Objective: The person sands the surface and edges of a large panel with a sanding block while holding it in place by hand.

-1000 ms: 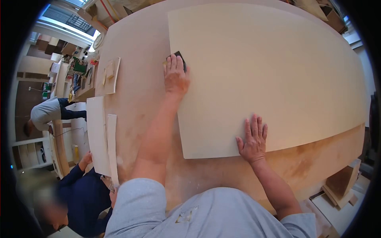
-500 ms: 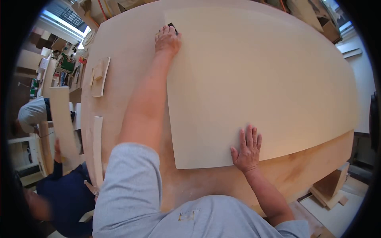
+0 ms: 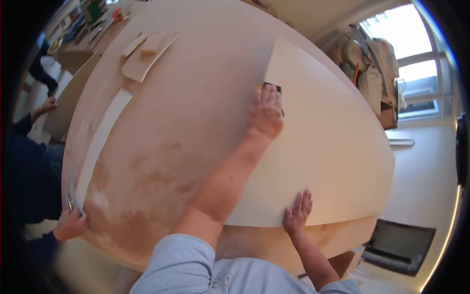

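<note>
A large cream sheet (image 3: 323, 147) lies flat on the brownish table (image 3: 196, 117). My left hand (image 3: 267, 115) is closed over a small dark block (image 3: 272, 87), at the sheet's left edge; the fingers hide most of the block. Nearer to my body, my right hand (image 3: 299, 213) rests flat on the sheet close to its front edge, with the fingers stretched out and nothing in them.
At the table's left, a co-worker's hand (image 3: 71, 224) holds scissors (image 3: 72, 193) beside a long pale strip (image 3: 105, 132). Farther back lie a small board (image 3: 142, 68) and wood blocks (image 3: 152, 44). Bags (image 3: 369, 68) are piled beyond the right side.
The view has turned, so the table appears shifted. My left hand has come nearer along the sheet's edge with the block. My right hand stays flat on the sheet.
</note>
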### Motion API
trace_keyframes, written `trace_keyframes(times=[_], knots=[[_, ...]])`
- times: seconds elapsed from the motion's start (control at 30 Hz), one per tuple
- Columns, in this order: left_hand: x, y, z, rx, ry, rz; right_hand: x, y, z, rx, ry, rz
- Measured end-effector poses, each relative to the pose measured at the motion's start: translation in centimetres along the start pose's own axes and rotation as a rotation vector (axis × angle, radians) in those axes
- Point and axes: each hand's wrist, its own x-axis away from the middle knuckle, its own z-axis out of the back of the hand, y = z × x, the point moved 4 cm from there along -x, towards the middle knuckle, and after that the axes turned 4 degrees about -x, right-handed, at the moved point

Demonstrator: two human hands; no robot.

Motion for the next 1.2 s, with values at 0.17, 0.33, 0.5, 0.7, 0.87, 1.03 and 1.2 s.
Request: trace_keyframes(times=[0.17,0.33,0.5,0.7,0.87,1.03,1.2], knots=[[0.7,0.2,0.8,-0.012,-0.059,-0.027,0.2,-0.1,-0.1,0.043,-0.008,0.021],[0.9,0.1,0.6,0.034,-0.022,-0.028,0.3,-0.3,-0.3,0.059,-0.018,0.012],[1.1,0.0,0.9,0.053,-0.013,-0.029,0.4,-0.2,-0.3,0.087,-0.025,0.023],[1.1,0.3,0.6,0.058,0.033,-0.023,0.1,-0.1,0.0,0.08,-0.031,0.067],[1.1,0.0,0.3,0.067,0.062,-0.043,-1.3,0.4,1.2,0.113,-0.085,0.21],[0.8,0.4,1.5,0.012,0.05,-0.039,-1.3,1.1,1.2,0.031,-0.082,0.203],[-4.7,-0.3,-0.6,-0.169,0.035,-0.061,-1.2,1.2,1.5,-0.05,-0.084,0.162]])
